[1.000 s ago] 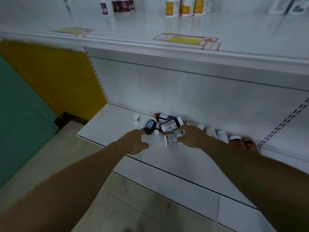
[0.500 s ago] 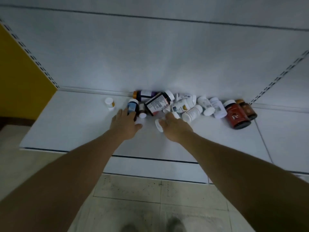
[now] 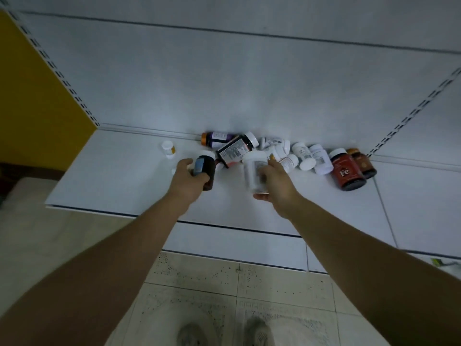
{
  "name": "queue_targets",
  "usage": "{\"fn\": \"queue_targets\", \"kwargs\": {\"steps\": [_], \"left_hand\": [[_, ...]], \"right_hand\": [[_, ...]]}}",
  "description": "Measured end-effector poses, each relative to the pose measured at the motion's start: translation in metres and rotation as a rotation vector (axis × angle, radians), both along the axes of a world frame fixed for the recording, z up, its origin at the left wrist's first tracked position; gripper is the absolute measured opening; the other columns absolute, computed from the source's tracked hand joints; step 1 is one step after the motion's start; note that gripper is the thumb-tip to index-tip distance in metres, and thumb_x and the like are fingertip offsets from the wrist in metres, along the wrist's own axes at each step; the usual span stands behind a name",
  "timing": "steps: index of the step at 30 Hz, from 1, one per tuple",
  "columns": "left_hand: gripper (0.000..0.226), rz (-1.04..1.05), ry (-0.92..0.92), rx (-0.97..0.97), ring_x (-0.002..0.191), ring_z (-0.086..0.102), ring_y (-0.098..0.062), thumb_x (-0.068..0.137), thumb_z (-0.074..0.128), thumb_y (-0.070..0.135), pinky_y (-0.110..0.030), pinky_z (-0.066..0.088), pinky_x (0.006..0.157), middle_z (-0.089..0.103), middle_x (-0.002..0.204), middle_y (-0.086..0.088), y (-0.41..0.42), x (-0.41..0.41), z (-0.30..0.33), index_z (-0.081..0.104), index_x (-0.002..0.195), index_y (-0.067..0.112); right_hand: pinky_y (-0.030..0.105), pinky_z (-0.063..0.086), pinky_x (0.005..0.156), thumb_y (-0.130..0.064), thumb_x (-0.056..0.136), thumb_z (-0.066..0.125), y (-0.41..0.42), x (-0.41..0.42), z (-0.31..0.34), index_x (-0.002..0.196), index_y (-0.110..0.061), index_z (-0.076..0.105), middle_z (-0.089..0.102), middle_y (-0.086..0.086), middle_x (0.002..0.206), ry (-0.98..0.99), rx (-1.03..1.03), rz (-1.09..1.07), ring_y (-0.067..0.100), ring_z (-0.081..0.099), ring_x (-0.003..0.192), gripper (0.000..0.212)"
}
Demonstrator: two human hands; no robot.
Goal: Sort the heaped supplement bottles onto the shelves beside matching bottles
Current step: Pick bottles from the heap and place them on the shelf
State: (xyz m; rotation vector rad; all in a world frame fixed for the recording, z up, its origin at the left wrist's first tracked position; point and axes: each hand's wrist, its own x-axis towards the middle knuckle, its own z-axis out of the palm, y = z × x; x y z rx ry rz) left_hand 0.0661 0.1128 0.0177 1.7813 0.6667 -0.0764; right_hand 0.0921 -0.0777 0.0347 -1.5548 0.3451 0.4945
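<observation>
A heap of supplement bottles (image 3: 274, 151) lies against the back panel of the low white shelf (image 3: 112, 186). My left hand (image 3: 187, 181) grips a dark brown bottle with a blue label (image 3: 205, 168), lifted just in front of the heap. My right hand (image 3: 277, 183) holds a white bottle with a white cap (image 3: 254, 171) upright above the shelf. Still lying in the heap are a purple-labelled bottle (image 3: 217, 139), a dark bottle with a white cap (image 3: 235, 151), several white bottles, a red "Fe" bottle (image 3: 348, 171) and a brown bottle (image 3: 363, 162).
A small white and orange bottle (image 3: 168, 149) stands alone left of the heap. A yellow wall panel (image 3: 37, 96) borders the shelf on the left. Tiled floor (image 3: 199, 295) and my shoes (image 3: 257, 333) are below the shelf edge.
The view has tilted down from the upper shelves to the bottom shelf. Both hands closed on bottles and lifted them out of the heap toward me.
</observation>
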Motion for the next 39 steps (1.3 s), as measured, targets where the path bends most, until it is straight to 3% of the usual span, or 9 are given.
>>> {"fn": "queue_targets", "kwargs": {"steps": [4,6,12,16,19,24,29,35,39], "left_hand": [[0.061,0.097,-0.164,-0.545,0.103,0.059,-0.030,0.087,0.052,-0.010,-0.045,0.052,0.087,0.052,0.126,-0.014,-0.018,-0.051,0.070,0.036,0.139,0.019],[0.059,0.071,-0.261,-0.703,0.100,0.061,-0.033,0.086,0.049,-0.012,-0.049,0.055,0.082,0.055,0.122,-0.017,-0.026,-0.077,0.103,0.042,0.136,0.017],[0.057,-0.078,-0.431,-1.007,0.090,0.068,-0.031,0.064,0.049,-0.002,-0.040,0.058,0.074,0.070,0.100,-0.013,-0.043,-0.143,0.177,0.053,0.118,0.013],[0.055,-0.177,-0.487,-0.908,0.089,0.068,-0.038,0.066,0.053,-0.001,-0.041,0.058,0.072,0.069,0.102,-0.017,-0.046,-0.175,0.213,0.042,0.117,0.019],[0.054,-0.209,-0.519,-0.742,0.081,0.067,-0.031,0.077,0.060,-0.003,-0.038,0.057,0.064,0.063,0.105,-0.018,-0.044,-0.197,0.239,0.041,0.117,0.027],[0.040,-0.324,-0.535,-0.764,0.094,0.060,-0.035,0.097,0.036,0.007,-0.042,0.058,0.071,0.052,0.120,-0.012,-0.033,-0.237,0.279,0.046,0.126,0.033],[0.063,-0.435,-0.611,-0.661,0.100,0.064,-0.029,0.090,0.038,-0.010,-0.053,0.048,0.093,0.058,0.119,-0.008,-0.031,-0.263,0.298,0.039,0.139,0.029],[0.063,-0.491,-0.726,-0.529,0.100,0.064,-0.025,0.084,0.051,-0.014,-0.046,0.056,0.084,0.053,0.126,-0.010,-0.043,-0.287,0.319,0.046,0.132,0.026],[0.055,-0.545,-0.770,-0.565,0.098,0.063,-0.023,0.087,0.049,-0.011,-0.045,0.056,0.084,0.060,0.113,-0.004,-0.063,-0.293,0.338,0.050,0.122,0.031]], "right_hand": [[0.040,0.048,0.079,-0.028,0.098,0.042,-0.007,-0.030,0.050,0.099,-0.021,0.057,0.062,0.005,0.093,0.068,0.312,-0.053,0.022,0.060,0.081,0.016],[0.039,0.049,0.079,-0.037,0.098,0.046,-0.012,-0.046,0.074,0.103,-0.024,0.058,0.064,0.002,0.092,-0.005,0.334,0.048,0.019,0.059,0.081,0.019],[0.035,0.049,0.070,-0.026,0.097,0.047,-0.031,-0.097,0.144,0.107,-0.022,0.055,0.069,-0.002,0.084,-0.169,0.406,0.154,0.020,0.063,0.078,0.014],[0.035,0.044,0.073,-0.032,0.097,0.037,-0.040,-0.139,0.194,0.096,-0.012,0.062,0.069,0.005,0.077,-0.129,0.544,0.107,0.021,0.061,0.072,0.032],[0.036,0.048,0.072,-0.037,0.085,0.051,-0.036,-0.172,0.219,0.106,-0.016,0.057,0.065,0.006,0.084,-0.242,0.571,0.100,0.020,0.061,0.073,0.030],[0.040,0.048,0.071,-0.030,0.086,0.048,-0.028,-0.221,0.248,0.108,-0.012,0.057,0.065,0.012,0.090,-0.350,0.624,0.008,0.026,0.063,0.077,0.030],[0.037,0.045,0.068,-0.039,0.085,0.049,-0.030,-0.263,0.269,0.102,-0.009,0.059,0.062,0.012,0.081,-0.376,0.684,-0.067,0.027,0.061,0.070,0.036],[0.034,0.057,0.060,-0.028,0.071,0.056,-0.038,-0.289,0.293,0.124,-0.008,0.050,0.063,0.013,0.097,-0.489,0.696,-0.102,0.026,0.064,0.081,0.058],[0.033,0.054,0.062,-0.029,0.067,0.051,-0.060,-0.298,0.312,0.116,-0.005,0.057,0.068,0.015,0.087,-0.483,0.738,-0.138,0.027,0.066,0.075,0.054]]}}
